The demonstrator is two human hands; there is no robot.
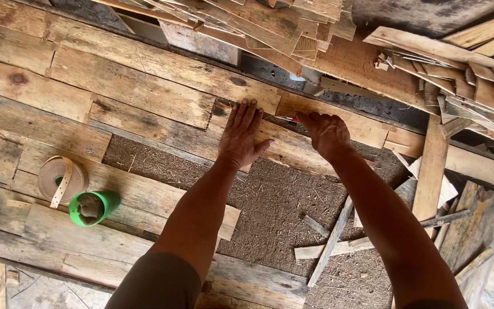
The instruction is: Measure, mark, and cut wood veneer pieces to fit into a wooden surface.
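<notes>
On a bench of rough wood veneer sheets, seen from above, two bare hands work a thin strip.

At far left a roll of tape (60, 179) lies flat, touching a green cup (91, 207) tipped on its side just right of it. Near the middle, the left hand (241, 136) presses flat, fingers straight and close together, palm down on a veneer strip (284, 150). Just right of it, the right hand (326, 133) is curled tight around a small cutter (288, 119), only its red and metal tip showing, resting on the same strip beside the left fingertips. Below the hands lies a dark fibre board (270, 206). At right, loose slats (338, 240) and stacked scraps (475, 86) pile up.
</notes>
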